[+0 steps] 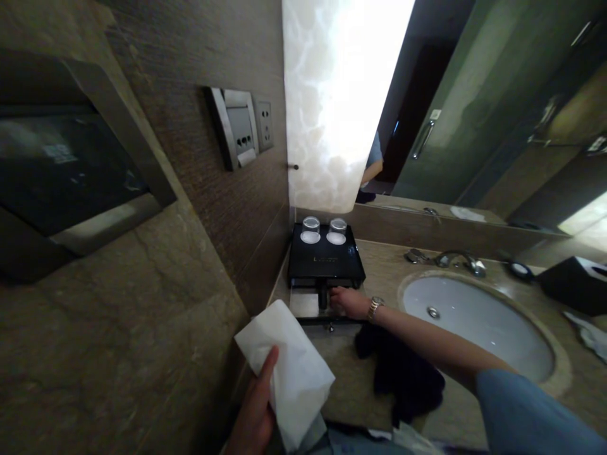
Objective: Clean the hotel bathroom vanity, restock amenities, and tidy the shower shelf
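Observation:
In my left hand is a wad of white folded paper, its thumb pressed on the top face and the other fingers hidden beneath. My right hand, with a metal watch at the wrist, reaches into the pulled-out drawer of a black box. Its fingers are curled down by a dark divider; what they hold, if anything, I cannot make out. White flat items lie in the drawer's left part. Two upturned glasses rest on white discs on the box.
A dark cloth lies crumpled on the counter below my right forearm. To the right are an oval sink, a faucet and a black tissue box. The wall at left carries switches.

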Motion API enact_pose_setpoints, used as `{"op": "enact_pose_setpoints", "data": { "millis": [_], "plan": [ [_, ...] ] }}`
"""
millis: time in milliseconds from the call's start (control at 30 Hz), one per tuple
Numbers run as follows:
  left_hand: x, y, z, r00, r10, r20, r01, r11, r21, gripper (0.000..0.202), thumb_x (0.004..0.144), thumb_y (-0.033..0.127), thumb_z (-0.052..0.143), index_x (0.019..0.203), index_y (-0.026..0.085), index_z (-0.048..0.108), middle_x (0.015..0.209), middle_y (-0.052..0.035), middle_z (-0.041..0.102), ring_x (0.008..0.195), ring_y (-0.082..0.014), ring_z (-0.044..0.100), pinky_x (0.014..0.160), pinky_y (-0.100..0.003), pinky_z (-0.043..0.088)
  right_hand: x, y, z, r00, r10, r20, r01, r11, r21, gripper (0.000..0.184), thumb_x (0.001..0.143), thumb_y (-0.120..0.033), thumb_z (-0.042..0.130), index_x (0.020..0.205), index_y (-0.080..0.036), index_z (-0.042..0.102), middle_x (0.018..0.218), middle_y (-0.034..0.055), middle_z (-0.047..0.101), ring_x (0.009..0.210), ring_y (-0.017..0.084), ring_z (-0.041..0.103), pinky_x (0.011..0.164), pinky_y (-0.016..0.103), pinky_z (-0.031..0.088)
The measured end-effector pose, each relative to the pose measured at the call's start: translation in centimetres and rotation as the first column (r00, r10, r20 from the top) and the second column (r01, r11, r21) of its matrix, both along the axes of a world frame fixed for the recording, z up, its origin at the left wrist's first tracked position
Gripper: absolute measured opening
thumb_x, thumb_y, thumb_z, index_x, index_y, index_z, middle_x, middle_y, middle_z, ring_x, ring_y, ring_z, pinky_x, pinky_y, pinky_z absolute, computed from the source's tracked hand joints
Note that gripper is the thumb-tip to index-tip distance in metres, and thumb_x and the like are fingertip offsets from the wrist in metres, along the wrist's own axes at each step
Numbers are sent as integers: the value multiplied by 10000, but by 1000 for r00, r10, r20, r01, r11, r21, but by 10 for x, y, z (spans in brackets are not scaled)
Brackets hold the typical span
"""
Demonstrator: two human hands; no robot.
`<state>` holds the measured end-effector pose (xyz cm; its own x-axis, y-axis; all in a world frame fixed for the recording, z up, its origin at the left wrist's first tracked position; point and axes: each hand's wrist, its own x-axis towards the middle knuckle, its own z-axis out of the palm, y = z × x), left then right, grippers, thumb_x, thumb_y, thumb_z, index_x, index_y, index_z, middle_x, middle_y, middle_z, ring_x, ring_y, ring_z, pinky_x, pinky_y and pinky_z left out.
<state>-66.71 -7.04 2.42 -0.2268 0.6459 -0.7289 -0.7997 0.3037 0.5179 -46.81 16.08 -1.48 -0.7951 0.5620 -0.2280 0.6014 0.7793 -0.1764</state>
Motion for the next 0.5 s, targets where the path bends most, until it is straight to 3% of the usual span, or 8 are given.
{"op": "enact_pose_setpoints", "data": {
  "millis": [67,133,200,333,400,500],
  "plan": [
    [-1,-3,-2,1000,-10,-23,10,1000,3,536,871,221,712,1372,113,553,1025,-130,770,1010,-257,731,838,-288,615,4,-1,5,999,42,32,-42,999,-1,132,842,-91,598,811,-152,711,990,99,687,989,221,607,909,333,469],
    [-3,-9,-7,999,-15,-35,16,1000,2,542,858,239,731,1359,116,565,1053,-136,764,1029,-268,724,871,-314,611,11,-4,9,999,43,33,-43,999,13,149,823,-64,605,750,-150,703,930,93,693,992,224,604,925,332,451],
    [-6,-13,-11,999,-22,-33,22,1000,-4,551,837,254,757,1341,118,578,1072,-139,759,1038,-279,720,896,-336,606,18,-7,11,1000,-12,2,11,998,58,147,813,-65,614,871,-150,718,1030,109,691,1042,241,594,894,325,454],
    [-6,-17,-14,999,-19,-29,19,1000,-3,538,837,269,757,1323,119,583,1088,-145,754,1058,-281,712,899,-344,604,23,-6,7,988,-150,43,146,986,78,499,808,-163,686,1301,-185,612,1066,124,701,940,267,648,749,314,470],
    [-5,-16,-13,999,-13,-38,13,1000,1,498,855,279,737,1302,112,595,1090,-152,752,1067,-278,709,896,-337,605,21,0,4,989,-101,109,95,994,56,600,794,-150,702,1376,-227,578,1017,108,715,884,266,663,723,309,467],
    [-4,-18,-14,997,-21,-70,21,1000,12,461,851,277,741,1266,117,620,1103,-143,751,1091,-277,699,917,-327,596,20,11,6,995,-3,98,-4,998,66,540,812,-43,609,1313,-241,645,1071,113,698,946,251,650,779,302,468]
  ]
}}
